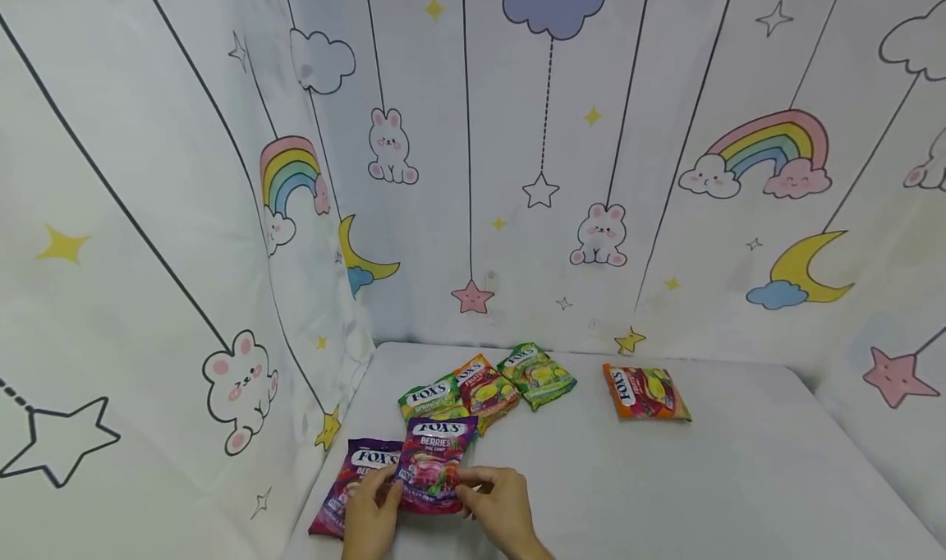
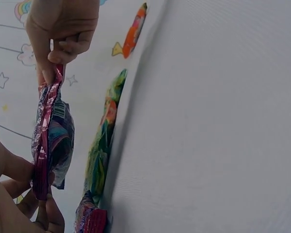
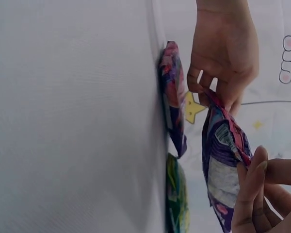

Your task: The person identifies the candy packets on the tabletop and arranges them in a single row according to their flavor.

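Observation:
A purple bag of Fox's Berries candy [image 1: 434,461] is held up over the table between both hands. My left hand [image 1: 372,511] pinches its lower left edge, while my right hand [image 1: 497,502] pinches the lower right. Both wrist views show the candy bag [image 2: 51,141] raised off the white surface, the fingers at its two bottom corners. Behind my left hand lies a second purple Berries bag [image 1: 342,488], partly covered by that hand and the raised bag; the right wrist view shows this lying bag [image 3: 172,97] edge-on.
Past the held bag lie a green Fox's bag [image 1: 432,397], an orange fruits bag [image 1: 488,389] and another green bag [image 1: 538,375], close together. Farther right lies one more orange bag [image 1: 646,393]. The white table [image 1: 665,486] meets printed cloth walls [image 1: 502,240] at the back and sides.

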